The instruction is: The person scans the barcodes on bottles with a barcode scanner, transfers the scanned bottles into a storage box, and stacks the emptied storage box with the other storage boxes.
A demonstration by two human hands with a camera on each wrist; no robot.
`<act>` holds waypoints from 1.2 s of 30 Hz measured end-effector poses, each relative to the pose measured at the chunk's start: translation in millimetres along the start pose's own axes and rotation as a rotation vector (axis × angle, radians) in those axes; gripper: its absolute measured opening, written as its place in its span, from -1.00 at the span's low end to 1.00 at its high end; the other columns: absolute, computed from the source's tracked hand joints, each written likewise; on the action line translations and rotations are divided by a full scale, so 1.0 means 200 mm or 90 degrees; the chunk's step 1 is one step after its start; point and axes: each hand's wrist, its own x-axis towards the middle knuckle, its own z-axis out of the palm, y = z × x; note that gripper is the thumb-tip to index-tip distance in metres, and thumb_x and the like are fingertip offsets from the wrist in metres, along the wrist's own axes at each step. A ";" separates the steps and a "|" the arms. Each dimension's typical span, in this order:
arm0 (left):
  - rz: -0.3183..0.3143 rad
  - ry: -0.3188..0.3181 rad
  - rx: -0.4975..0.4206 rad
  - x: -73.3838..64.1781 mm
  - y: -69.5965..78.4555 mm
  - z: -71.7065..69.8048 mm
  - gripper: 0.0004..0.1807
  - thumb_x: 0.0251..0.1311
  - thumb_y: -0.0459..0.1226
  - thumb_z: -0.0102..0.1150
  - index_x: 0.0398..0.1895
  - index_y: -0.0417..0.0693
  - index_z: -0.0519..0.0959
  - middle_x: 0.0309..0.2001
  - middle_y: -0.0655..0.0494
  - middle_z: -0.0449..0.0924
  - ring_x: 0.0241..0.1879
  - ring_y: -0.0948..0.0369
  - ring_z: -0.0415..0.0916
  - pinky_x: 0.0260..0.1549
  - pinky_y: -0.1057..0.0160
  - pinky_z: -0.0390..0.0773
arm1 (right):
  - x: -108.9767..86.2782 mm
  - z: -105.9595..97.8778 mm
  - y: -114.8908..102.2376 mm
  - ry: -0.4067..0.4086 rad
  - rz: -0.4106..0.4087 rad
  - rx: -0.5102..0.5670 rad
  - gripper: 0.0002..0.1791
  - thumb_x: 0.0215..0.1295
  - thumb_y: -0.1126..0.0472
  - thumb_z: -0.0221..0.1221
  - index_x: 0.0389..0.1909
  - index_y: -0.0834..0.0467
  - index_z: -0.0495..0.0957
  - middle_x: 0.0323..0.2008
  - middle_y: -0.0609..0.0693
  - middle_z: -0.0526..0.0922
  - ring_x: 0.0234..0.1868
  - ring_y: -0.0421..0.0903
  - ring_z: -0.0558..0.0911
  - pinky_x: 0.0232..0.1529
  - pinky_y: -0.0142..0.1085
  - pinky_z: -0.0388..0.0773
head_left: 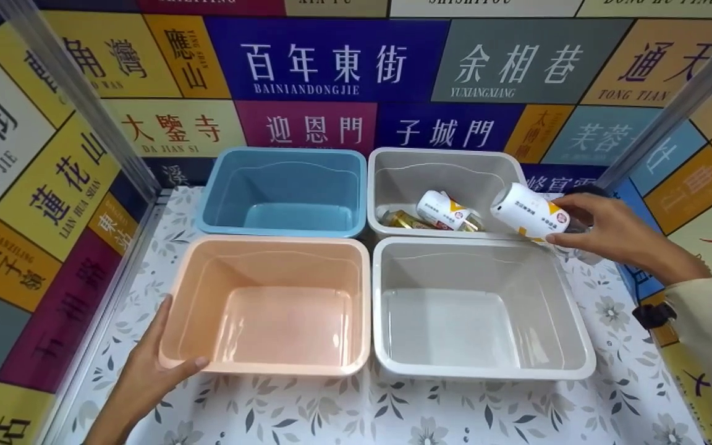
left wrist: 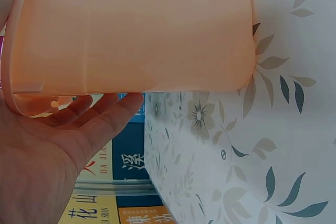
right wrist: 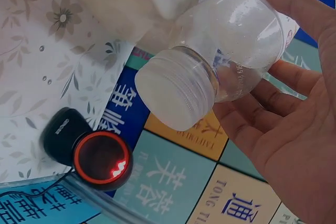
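Observation:
In the head view, my right hand [head_left: 609,228] grips a clear plastic bottle [right wrist: 231,40] with a white and orange label. It is tilted at the right edge of the far grey bin [head_left: 387,161], its whitish cap [right wrist: 176,90] pointing back toward my wrist. Inside that bin lies a similar white-labelled bottle [head_left: 439,210] among gold-coloured items [head_left: 402,219]. My left hand [head_left: 146,364] rests at the near left corner of the peach bin [head_left: 269,369]. Its thumb lies on the front rim, and straight fingers [left wrist: 113,116] touch the outer side wall.
A blue bin [head_left: 288,232] stands at back left, and a light grey bin [head_left: 486,372] at front right. A black device with a red glowing ring [right wrist: 102,158] sits near the tablecloth's [head_left: 306,408] far right edge. Printed panels [head_left: 331,62] enclose the table.

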 end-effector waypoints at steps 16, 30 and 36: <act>0.017 0.006 -0.017 0.00 0.00 0.00 0.42 0.25 -0.12 0.65 0.84 0.39 -0.33 0.78 -0.21 -0.04 0.42 -0.15 0.43 0.12 0.52 0.41 | 0.15 0.06 -0.19 -0.034 -0.068 -0.036 -0.20 0.33 0.04 0.59 0.49 0.26 0.55 0.30 0.29 0.67 0.21 0.28 0.67 0.20 0.33 0.65; 0.016 0.008 -0.024 -0.01 0.00 0.00 0.42 0.25 -0.13 0.64 0.84 0.41 -0.32 0.77 -0.20 -0.02 0.41 -0.15 0.43 0.14 0.47 0.43 | 0.27 0.12 -0.31 -0.071 -0.093 -0.028 -0.24 0.34 0.05 0.57 0.48 0.22 0.57 0.29 0.19 0.69 0.23 0.16 0.63 0.29 0.23 0.61; 0.026 0.007 -0.025 -0.01 -0.01 0.00 0.41 0.25 -0.14 0.64 0.85 0.38 -0.31 0.76 -0.23 0.02 0.41 -0.16 0.44 0.13 0.46 0.45 | 0.32 0.13 -0.35 -0.075 -0.108 -0.018 -0.26 0.33 0.07 0.58 0.46 0.22 0.59 0.25 0.17 0.73 0.21 0.14 0.66 0.26 0.18 0.60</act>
